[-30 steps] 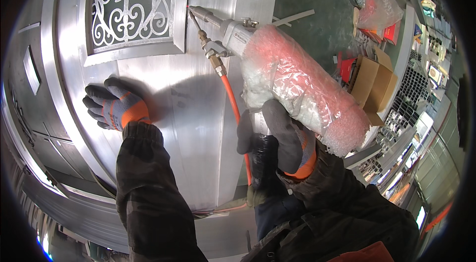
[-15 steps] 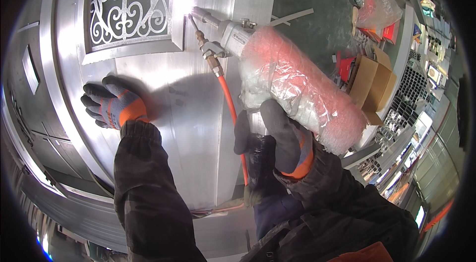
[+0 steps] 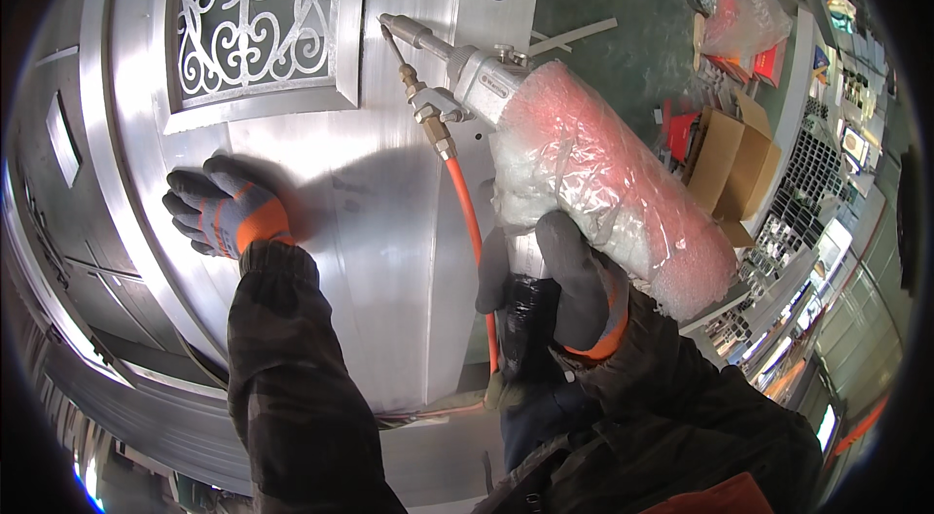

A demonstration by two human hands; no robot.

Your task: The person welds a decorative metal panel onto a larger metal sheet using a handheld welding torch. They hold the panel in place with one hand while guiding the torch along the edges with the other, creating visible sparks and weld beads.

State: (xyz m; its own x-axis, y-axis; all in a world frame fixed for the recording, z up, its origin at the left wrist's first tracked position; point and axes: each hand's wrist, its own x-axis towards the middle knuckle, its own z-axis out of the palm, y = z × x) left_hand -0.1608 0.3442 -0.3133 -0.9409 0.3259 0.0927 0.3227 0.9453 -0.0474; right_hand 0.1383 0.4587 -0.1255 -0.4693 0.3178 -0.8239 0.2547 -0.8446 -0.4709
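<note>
My gloved left hand [image 3: 233, 208] lies with fingers spread on a bare silvery metal panel [image 3: 375, 242], below a framed opening with scrollwork [image 3: 255, 37]. My gloved right hand [image 3: 582, 285] is wrapped round the handle of a welding gun [image 3: 486, 86]; the handle's lower part is covered in black tape. Pinkish clear bubble wrap [image 3: 608, 178] covers the gun's body. The gun's nozzle [image 3: 404, 31] points up and left, its tip close to the right side of the opening's frame. A thin feed tip fed by an orange hose [image 3: 467, 208] runs beside it. No glow shows at the tip.
An open cardboard box [image 3: 735, 159] stands at the right, near red packages [image 3: 769, 62] and crumpled clear plastic [image 3: 759, 18]. A pale strip [image 3: 574, 35] lies on the dark green floor past the panel's edge. Stacked metal profiles [image 3: 812, 159] fill the far right.
The bright welding glow and sparks at the nozzle have gone out. The gun and my right hand have shifted slightly right and down. My left hand is almost unmoved.
</note>
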